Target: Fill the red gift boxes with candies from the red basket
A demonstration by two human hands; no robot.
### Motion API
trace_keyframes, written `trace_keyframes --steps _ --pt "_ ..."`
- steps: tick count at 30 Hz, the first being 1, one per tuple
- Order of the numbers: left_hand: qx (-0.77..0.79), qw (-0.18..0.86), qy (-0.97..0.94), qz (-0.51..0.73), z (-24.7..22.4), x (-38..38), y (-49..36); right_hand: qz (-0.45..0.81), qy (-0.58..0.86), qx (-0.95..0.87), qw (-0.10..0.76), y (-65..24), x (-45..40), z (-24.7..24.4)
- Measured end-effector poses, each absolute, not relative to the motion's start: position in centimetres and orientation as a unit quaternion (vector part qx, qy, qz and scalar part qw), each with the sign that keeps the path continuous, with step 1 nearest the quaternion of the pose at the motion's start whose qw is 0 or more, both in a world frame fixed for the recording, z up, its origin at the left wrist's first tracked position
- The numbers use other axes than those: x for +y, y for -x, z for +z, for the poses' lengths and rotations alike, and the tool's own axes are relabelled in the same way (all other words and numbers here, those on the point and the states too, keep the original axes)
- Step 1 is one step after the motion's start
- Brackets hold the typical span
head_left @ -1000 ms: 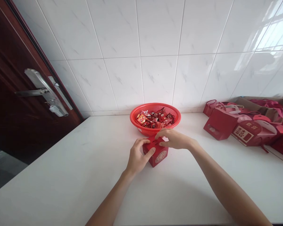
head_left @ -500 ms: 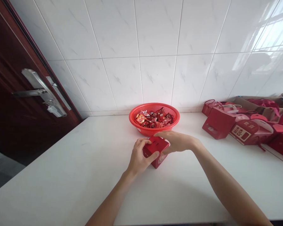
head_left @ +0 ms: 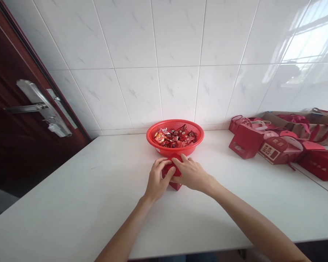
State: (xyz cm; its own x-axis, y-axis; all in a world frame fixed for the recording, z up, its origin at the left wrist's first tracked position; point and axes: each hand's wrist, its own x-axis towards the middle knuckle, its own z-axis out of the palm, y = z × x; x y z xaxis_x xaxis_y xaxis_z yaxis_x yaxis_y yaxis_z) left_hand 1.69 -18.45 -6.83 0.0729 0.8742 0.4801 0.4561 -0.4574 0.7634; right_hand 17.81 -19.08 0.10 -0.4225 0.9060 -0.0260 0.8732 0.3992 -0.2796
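A small red box [head_left: 176, 186] stands on the white table, mostly covered by my fingers. My left hand [head_left: 157, 179] grips its left side and top edge, thumb and fingers bent round it. From the right, my right hand [head_left: 190, 174] holds the top and right side, its fingers lying over the upper part. Just behind the box is a red plastic basket [head_left: 172, 151] filled with wrapped sweets [head_left: 177, 137] in red packaging.
Several red and pink gift boxes [head_left: 281, 148] stand at the right, beside an open carton [head_left: 273, 118] with ribboned bags. A white tiled wall [head_left: 136, 91] backs the table [head_left: 98, 203]. On the left is a dark red door [head_left: 19, 138] with a metal handle.
My right hand has moved left and forward over the box top, covering more of it. The view has shifted slightly to the right.
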Motion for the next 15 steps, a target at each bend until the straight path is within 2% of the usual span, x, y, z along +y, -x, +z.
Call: trace_keyframes --steps 8,15 --pt "0.404 0.261 -0.735 0.478 -6.6 -19.2 -2.2 0.111 0.58 -0.786 0.183 -20.7 -20.4 -1.2" --pt "0.428 0.251 -0.746 0.444 -6.0 -19.6 -2.4 0.034 0.685 -0.665 0.297 -32.5 -22.0 -0.7"
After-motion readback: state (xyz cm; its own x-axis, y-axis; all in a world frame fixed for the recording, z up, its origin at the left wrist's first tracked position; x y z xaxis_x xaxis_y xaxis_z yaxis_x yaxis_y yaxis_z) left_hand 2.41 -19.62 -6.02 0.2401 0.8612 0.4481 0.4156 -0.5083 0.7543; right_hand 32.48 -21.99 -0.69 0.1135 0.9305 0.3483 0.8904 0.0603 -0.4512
